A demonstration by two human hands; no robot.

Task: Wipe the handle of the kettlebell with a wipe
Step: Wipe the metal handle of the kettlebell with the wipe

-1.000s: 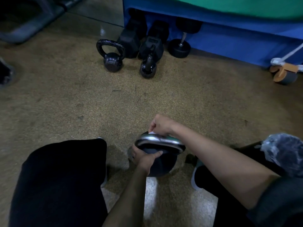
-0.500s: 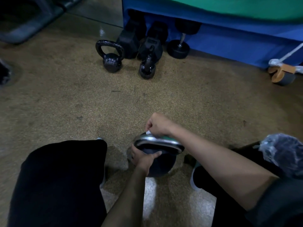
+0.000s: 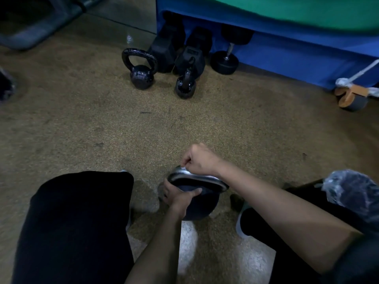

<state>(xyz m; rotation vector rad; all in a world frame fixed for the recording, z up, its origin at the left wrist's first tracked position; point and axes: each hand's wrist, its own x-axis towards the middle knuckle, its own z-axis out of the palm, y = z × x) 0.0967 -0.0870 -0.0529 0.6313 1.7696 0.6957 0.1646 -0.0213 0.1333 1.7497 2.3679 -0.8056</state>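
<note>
A dark kettlebell [image 3: 202, 208] with a shiny steel handle [image 3: 205, 179] stands on the floor between my knees. My left hand [image 3: 178, 195] grips the near side of the bell just under the handle, thumb across the top of the ball. My right hand [image 3: 200, 160] is curled at the handle's far left corner and pinches a white wipe [image 3: 185, 168] against the metal. Only a small edge of the wipe shows under my fingers.
Two small black kettlebells [image 3: 141, 72] [image 3: 185, 85] and several black dumbbells [image 3: 190, 56] sit by a blue mat edge [image 3: 287, 56]. An ab roller [image 3: 351, 97] lies at the right. A crinkled plastic bag [image 3: 352, 191] rests on my right knee. Speckled brown floor lies ahead.
My right hand with the wipe has slid along the handle toward its left far corner. My left hand keeps the same grip on the bell.
</note>
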